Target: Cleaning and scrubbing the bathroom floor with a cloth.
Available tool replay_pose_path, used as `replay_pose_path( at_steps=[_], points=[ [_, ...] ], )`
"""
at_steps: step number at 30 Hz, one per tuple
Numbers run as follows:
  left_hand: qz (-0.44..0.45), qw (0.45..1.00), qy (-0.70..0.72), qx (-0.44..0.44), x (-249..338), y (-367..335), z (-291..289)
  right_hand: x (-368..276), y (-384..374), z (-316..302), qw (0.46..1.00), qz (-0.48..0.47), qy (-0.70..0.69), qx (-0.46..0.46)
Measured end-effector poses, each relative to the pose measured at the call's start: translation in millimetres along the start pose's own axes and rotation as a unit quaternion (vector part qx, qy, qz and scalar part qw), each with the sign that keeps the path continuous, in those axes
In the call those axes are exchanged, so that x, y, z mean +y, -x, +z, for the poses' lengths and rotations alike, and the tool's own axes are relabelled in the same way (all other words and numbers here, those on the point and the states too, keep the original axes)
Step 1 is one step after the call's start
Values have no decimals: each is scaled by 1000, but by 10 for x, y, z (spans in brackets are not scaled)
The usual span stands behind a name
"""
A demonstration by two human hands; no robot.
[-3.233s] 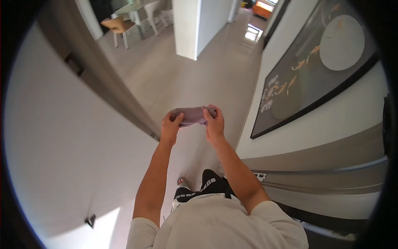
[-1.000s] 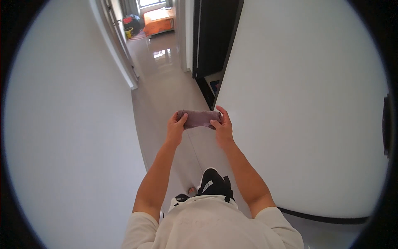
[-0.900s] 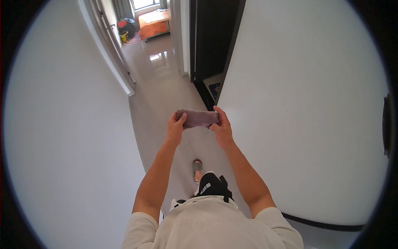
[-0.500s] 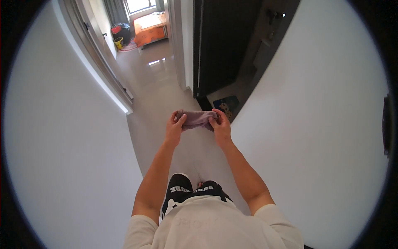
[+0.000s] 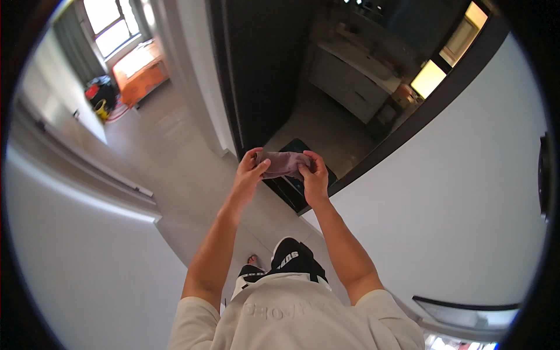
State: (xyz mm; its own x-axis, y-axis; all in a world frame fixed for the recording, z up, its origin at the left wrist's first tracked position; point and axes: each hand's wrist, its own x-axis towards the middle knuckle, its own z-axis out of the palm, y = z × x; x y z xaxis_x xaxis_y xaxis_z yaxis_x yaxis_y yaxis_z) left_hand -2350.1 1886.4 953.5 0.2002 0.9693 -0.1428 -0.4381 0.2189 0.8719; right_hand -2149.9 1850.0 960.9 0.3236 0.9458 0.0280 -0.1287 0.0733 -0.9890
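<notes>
Stretched between my two hands is a folded mauve cloth (image 5: 283,164), held out in front of me at arm's length. My left hand (image 5: 249,169) pinches its left end, with the thumb on top. At the cloth's other end, the thumb and fingers of my right hand (image 5: 314,175) are closed on it. The fingertips behind the cloth are partly hidden. Below and beyond it lies a dark floor mat (image 5: 296,146) at a doorway's threshold.
The dark-framed doorway ahead opens on a washroom with a pale vanity cabinet (image 5: 350,79). A dark door (image 5: 256,70) stands at its left side. White walls flank me. Far left, a room holds an orange-covered bed (image 5: 140,73) and a yellow bucket (image 5: 101,109).
My view has swung right toward the washroom doorway, so the vanity and a lit window or panel now show. Both hands still hold the cloth much as before. One leg has stepped forward.
</notes>
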Motion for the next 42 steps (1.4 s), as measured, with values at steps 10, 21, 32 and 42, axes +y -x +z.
replay_pose_path(
  at_steps=[10,21,32,42],
  points=[
    [-41,995,-36,-86,-122,-1892,200,150,-1359,59,984,20,-123,127],
    [-118,967,-125,-188,-70,-3626,1053,207,-2753,-337,946,-16,-133,296],
    [-178,890,-124,-401,-598,-4762,2478,-236,-3312,-997,859,-64,-110,495],
    [-250,801,-82,-537,-1541,-4888,4095,-282,-3313,-2202,722,-102,29,684]
  ],
)
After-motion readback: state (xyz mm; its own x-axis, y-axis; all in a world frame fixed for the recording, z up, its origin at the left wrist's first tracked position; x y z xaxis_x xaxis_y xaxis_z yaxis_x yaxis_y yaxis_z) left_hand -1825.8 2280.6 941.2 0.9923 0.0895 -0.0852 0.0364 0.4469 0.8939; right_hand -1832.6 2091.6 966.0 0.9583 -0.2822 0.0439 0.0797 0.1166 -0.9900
